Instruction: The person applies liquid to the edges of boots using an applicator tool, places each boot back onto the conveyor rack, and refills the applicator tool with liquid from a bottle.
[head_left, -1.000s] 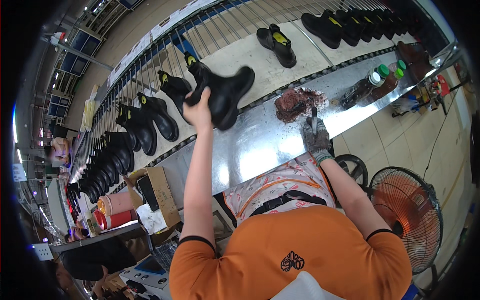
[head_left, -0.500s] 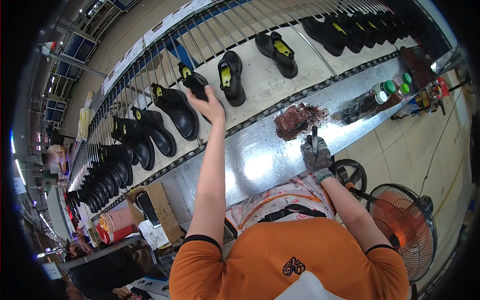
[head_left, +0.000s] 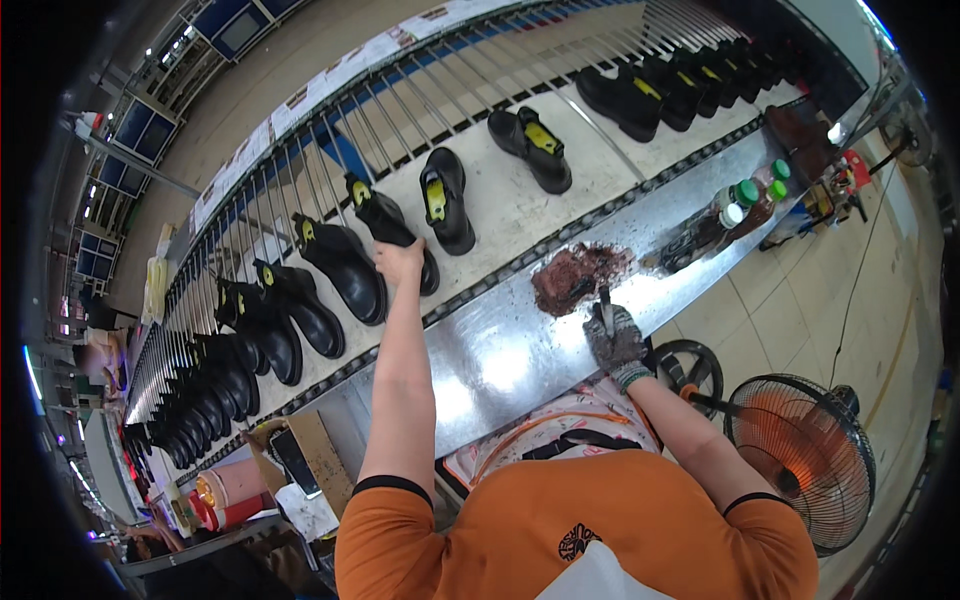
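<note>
My bare left hand (head_left: 401, 262) is wrapped round the front part of a black boot (head_left: 383, 217) with a yellow-green inside, standing on the pale conveyor belt. Beside it stand another black boot (head_left: 342, 270) on the left and a black shoe (head_left: 447, 205) on the right. My right hand (head_left: 615, 340), in a dirty grey knitted glove, is closed on a slim dark-handled tool (head_left: 605, 300). The tool's working end cannot be made out. Just beyond that hand, a heap of reddish-brown, crumbly material (head_left: 580, 275) lies on the shiny metal worktop (head_left: 480, 355).
More black footwear (head_left: 285, 325) lines the belt (head_left: 500, 220) both ways, backed by metal rods. Capped bottles (head_left: 730, 205) stand on the worktop at right. A fan (head_left: 795, 455) is near my right elbow, an open cardboard box (head_left: 325, 455) near my left.
My left hand has come down onto the black boot and closed round its front part. My right hand keeps its hold on the tool beside the heap. The whole view has shifted slightly.
</note>
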